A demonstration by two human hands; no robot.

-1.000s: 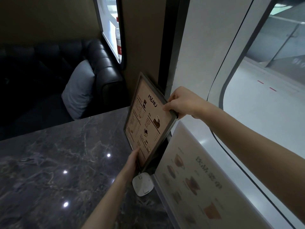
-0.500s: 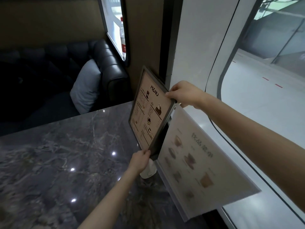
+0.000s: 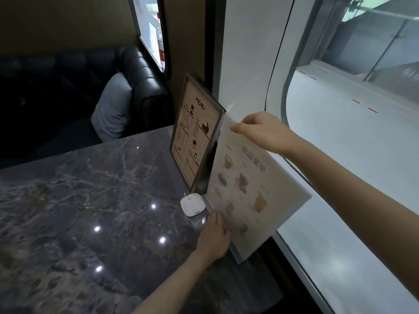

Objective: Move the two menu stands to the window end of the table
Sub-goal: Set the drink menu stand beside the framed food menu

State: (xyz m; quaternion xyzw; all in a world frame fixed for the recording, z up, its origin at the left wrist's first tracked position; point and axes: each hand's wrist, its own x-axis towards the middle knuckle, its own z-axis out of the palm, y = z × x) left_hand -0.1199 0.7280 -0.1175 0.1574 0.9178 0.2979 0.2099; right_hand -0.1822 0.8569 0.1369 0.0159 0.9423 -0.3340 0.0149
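Observation:
A dark-framed menu stand (image 3: 195,135) headed MENU stands upright on the marble table (image 3: 95,200), against the wall at the window end. No hand touches it. Right beside it leans a clear acrylic menu stand (image 3: 251,189) with pale drink pictures. My right hand (image 3: 260,130) pinches the acrylic stand's top edge. My left hand (image 3: 214,236) grips its lower left edge near the base, on the table.
A small white square device (image 3: 192,204) lies on the table just left of the acrylic stand's base. A large window (image 3: 353,132) runs along the right. Behind the table are a black sofa (image 3: 136,75) and a grey cushion (image 3: 112,105).
Both hands have let go of the dark-framed menu stand, which now stands by itself, and have taken hold of the acrylic stand beside it.

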